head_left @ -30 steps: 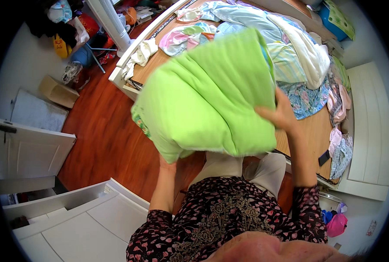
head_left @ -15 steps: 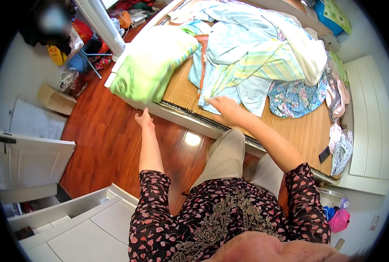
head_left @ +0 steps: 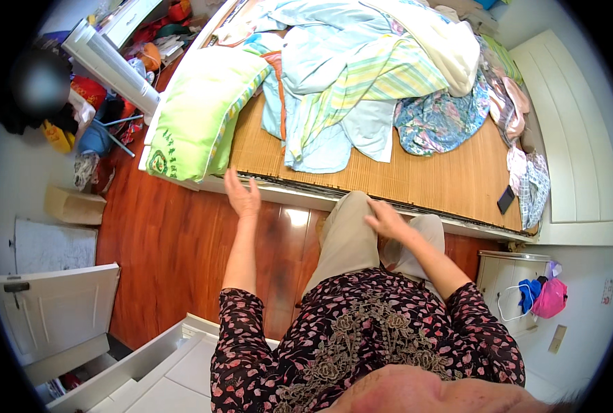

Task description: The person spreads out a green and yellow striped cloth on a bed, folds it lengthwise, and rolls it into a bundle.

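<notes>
Green padded bundle [head_left: 200, 103], folded thick, lies on the bed [head_left: 286, 197], along the left edge and out to the near left corner. Setting it down looks done: neither hand holds it. Not done, as far as shows: the other cloths on the bed lie loose and unfolded.

Right hand [head_left: 389, 221]: fingers loosely extended, empty, over the trousered knees [head_left: 351, 234]; can't tell if it touches the fabric. Left hand [head_left: 244, 198]: fingers spread apart, empty, by the bed's near edge, close to the bundle's near end; contact unclear, but no grip. Past the near edge, bare slatted mat [head_left: 451, 180]. Dark phone [head_left: 506, 199] on the mat towards the near right corner, checked cloth [head_left: 539, 184] just beside it at the right edge. Further in, blue floral cloth [head_left: 434, 127], crumpled, right of the middle. Light blue cloth [head_left: 313, 65] and yellow-green striped cloth [head_left: 389, 76] heaped around the middle, overlapping. Cream cloth [head_left: 451, 55] bunched on the heap's right side, towards the far edge.
</notes>
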The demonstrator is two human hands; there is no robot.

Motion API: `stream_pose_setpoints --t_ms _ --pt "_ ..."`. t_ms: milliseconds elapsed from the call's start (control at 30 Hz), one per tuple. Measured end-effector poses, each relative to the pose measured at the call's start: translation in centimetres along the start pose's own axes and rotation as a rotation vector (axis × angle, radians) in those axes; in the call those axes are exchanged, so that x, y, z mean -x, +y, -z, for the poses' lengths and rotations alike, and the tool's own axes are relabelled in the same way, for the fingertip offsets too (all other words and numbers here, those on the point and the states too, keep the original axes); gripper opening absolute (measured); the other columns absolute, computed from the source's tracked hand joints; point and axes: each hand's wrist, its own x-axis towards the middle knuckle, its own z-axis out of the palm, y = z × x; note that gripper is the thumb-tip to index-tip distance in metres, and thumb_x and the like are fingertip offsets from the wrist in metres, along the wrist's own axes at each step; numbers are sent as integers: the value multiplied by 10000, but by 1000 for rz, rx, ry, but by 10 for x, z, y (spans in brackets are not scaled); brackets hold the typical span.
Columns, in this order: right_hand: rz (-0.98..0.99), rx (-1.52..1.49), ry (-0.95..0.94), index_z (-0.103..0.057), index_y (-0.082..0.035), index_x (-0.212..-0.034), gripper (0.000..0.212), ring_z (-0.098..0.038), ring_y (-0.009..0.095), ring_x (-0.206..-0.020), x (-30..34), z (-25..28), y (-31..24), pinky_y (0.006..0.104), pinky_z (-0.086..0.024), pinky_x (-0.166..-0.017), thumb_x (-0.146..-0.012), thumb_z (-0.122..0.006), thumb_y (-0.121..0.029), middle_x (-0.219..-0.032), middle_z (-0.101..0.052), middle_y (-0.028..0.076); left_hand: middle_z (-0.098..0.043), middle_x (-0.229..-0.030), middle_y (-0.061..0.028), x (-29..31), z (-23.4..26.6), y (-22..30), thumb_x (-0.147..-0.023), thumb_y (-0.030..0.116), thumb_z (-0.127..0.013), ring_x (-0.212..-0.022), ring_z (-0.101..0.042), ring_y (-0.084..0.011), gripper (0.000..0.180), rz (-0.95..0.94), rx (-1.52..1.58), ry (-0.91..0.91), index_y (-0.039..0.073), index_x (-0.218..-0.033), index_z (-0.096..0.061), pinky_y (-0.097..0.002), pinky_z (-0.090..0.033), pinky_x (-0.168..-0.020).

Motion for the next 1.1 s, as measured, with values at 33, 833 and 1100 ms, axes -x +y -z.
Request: stream_pose_setpoints --t_ms 33,833,1100 --pt "-44 80 81 -342 -22 -1351 599 -512 428 -1039 9 -18 -9 480 -424 -899 -870 -558 -307 -1115 -521 279 -407 -1317 -264 4 -12 14 -796 172 -637 -1258 -362 -401 636 -26 19 -70 1 -1342 -361 -435 -313 -1056" --pt "-240 -247 37 -352 -73 -1373 597 -573 423 -958 20 -38 4 496 -457 -843 -928 -417 -465 -993 -587 270 -467 -1251 -278 -9 -122 112 -733 175 -718 -1110 -505 -418 869 -199 -276 -949 14 -1417 -206 -442 -445 -913" --pt "-295 -183 -152 -634 2 -960 533 -568 406 -993 23 -48 37 489 -447 -871 -933 -387 -470 -1006 -612 253 -624 -868 -247 -14 -113 101 -770 69 -529 -853 -592 -429 250 -110 -16 -526 18 -998 -617 -492 -470 -746"
